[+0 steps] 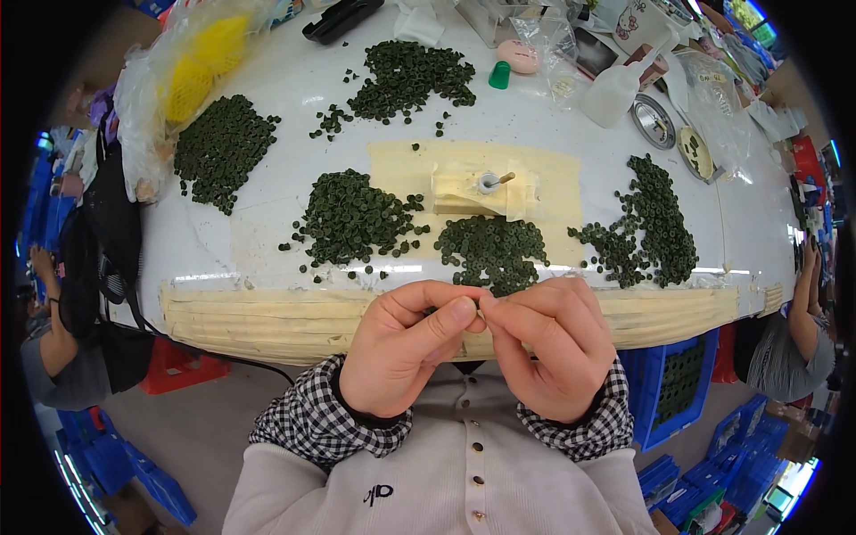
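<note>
Head view — left hand (401,343), right hand (553,348) pinched, contents unclear — dark-green pieces (492,251) small, round.

White table (294,89), grey floor (214,410), bright strip lights (71,481)

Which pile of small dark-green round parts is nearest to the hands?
The middle pile of small dark-green round parts, between the beige-taped block and the left hand and right hand; the other piles lie farther away.
</note>
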A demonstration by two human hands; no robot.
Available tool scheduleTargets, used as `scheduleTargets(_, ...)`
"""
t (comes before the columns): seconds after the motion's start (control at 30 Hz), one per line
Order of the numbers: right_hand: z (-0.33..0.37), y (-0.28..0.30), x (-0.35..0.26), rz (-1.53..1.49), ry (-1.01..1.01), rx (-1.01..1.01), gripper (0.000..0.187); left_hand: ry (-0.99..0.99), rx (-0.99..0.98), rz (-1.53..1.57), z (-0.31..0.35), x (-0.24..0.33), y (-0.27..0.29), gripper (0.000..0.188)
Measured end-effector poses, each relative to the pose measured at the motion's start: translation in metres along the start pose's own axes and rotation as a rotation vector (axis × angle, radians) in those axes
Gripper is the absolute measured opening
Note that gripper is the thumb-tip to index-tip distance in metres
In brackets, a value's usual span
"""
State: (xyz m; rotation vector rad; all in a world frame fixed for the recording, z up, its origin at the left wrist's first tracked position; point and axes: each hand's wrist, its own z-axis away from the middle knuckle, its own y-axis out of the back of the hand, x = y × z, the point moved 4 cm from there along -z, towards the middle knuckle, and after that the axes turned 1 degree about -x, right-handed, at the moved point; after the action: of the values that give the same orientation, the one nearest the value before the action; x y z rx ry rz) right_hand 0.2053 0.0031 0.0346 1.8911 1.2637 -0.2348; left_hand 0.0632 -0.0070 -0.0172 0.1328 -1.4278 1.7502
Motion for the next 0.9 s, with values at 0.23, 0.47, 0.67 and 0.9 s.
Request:
scheduleTargets(0.23,-0.002,0.009,0.008,-0.391,-0.156,-0.167,0.024,0.079,-0.175,-0.156,0.001,0.003,-0.001,0.015)
scheduleTargets(0.47,-0.004,0.012,0.004,-0.233,-0.067,-0.143,0.022,0.073,-0.141,-0.238,0.002,0.008,-0.002,0.012)
scheduleTargets(0.67,-0.002,0.013,0.006,-0.244,-0.070,-0.155,0.021,-0.001,-0.107,-0.452,0.002,0.014,-0.006,0.007)
scheduleTargets(0.9,-0.004,0.010,0.010,-0.346,-0.110,-0.186,0.020,-0.024,-0.093,-0.473,0.001,0.013,-0.002,0.008)
